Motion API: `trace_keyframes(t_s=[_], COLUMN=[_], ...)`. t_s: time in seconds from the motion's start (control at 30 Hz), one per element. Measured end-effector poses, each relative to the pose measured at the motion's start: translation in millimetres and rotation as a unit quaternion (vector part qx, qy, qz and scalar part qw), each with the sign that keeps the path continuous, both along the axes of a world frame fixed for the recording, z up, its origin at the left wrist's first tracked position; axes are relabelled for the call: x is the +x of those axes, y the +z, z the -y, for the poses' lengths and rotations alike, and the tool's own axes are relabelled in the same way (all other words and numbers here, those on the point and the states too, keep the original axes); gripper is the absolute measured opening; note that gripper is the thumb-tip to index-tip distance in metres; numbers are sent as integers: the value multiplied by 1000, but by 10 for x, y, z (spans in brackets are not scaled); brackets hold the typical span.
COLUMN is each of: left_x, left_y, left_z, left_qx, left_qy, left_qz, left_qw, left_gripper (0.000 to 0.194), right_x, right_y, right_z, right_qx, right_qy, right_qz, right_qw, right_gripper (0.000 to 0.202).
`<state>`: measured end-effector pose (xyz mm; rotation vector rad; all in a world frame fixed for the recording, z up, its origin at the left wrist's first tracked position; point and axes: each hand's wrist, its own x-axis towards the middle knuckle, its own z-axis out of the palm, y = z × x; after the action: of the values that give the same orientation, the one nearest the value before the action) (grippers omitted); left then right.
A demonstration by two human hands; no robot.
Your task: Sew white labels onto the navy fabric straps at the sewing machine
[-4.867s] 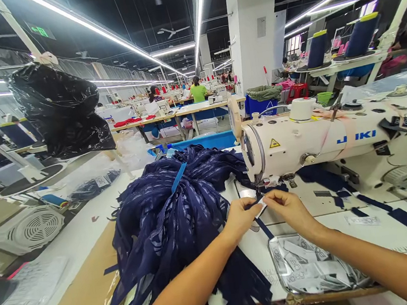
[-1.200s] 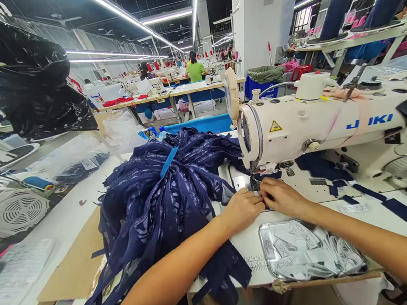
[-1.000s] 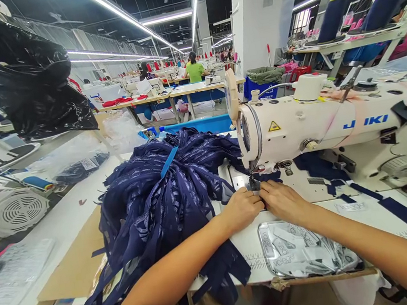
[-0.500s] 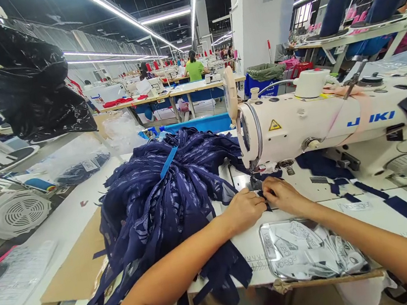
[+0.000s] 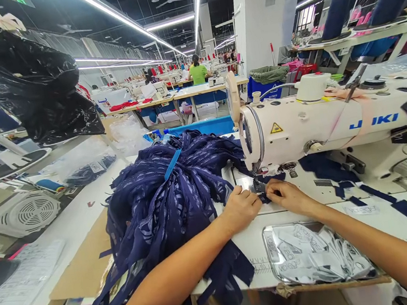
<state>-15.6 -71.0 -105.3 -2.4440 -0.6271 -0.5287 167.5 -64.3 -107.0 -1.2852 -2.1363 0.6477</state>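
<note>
At the needle of a white sewing machine (image 5: 279, 123), my two hands work close together on a small piece of navy fabric (image 5: 265, 198). My left hand (image 5: 241, 210) is closed, fingers curled down at the fabric's left side, its fingertips partly hidden. Thumb and fingers of my right hand (image 5: 287, 196) pinch the fabric's right side. The presser foot (image 5: 257, 185) is just beyond my fingers. Left of the machine lies a big bundle of navy fabric strips (image 5: 165, 204), bound with a blue tie (image 5: 172, 164).
A metal tray (image 5: 266, 245) of printed white labels (image 5: 313, 250) sits at the table's front edge. Navy scraps (image 5: 324, 170) lie under the machine arm. A black plastic bag (image 5: 33, 86) hangs at left; a paper sheet (image 5: 40, 271) lies below. A person in green (image 5: 198, 73) sits far ahead.
The view has shifted slightly, so the scene sits a little lower and farther right. My hands stay by the needle, with a slightly wider gap between them.
</note>
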Motion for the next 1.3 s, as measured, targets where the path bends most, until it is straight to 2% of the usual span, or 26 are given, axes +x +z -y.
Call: trace_keyframes(t_s=[0.33,0.67,0.73,0.83,0.9,1.0,1.13,1.2,1.3], left_x=[76,101,110,72,1,-123,-135,-59,91], left_y=[15,62,76,129,178,220,162,112,64], left_z=[-23,2,7,14,22,32,9,-13,-32], left_qx=[-20,-44,-57,-69,-75,-94,-140,-159,-175], left_qy=[2,5,8,6,1,-24,-59,-50,-4], left_qz=[-75,-105,-110,-102,-93,-85,-77,-73,-61], left_qw=[997,993,992,992,993,992,985,983,983], left_gripper=[17,16,16,16,16,15,9,10,11], right_x=[-50,-8,-26,-90,-120,-77,121,219,311], right_y=[-8,38,60,92,104,112,87,38,-68], right_z=[52,155,218,311,338,284,75,-34,-148], right_qx=[-1,78,132,220,263,305,351,368,363], right_qy=[-41,-12,1,11,24,83,178,181,153], right_qz=[-5,56,139,298,358,378,349,337,334], right_qw=[999,995,982,929,895,870,850,847,856], right_gripper=[18,18,20,24,26,31,39,42,43])
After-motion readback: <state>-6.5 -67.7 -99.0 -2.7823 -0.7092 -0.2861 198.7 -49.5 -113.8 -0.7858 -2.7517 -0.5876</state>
